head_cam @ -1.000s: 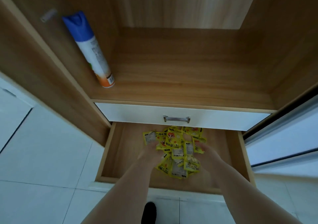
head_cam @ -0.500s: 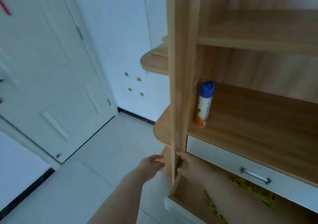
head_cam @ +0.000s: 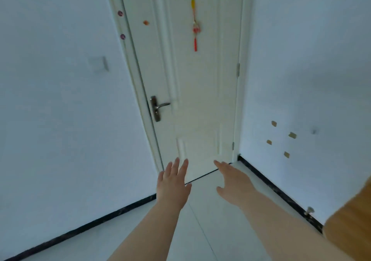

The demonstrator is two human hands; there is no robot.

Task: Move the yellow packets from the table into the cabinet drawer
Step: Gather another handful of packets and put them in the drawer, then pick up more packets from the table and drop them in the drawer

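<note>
Both grips empty, spread: left hand [head_cam: 173, 184], right hand [head_cam: 233, 182] | white door [head_cam: 196, 84] | tiled floor [head_cam: 204, 220]

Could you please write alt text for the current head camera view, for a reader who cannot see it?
Two bare, empty hands, the left hand and right hand, reach forward with fingers spread over a pale tiled floor toward a closed white door. A red tassel ornament hangs on it.

There were 2 hands [head_cam: 174, 184], 1 door [head_cam: 192, 92] w/ 1 handle [head_cam: 159, 107], 1 tassel [head_cam: 195, 26], 1 wall switch [head_cam: 98, 64], 4 wall tabs [head_cam: 292, 135].
</note>
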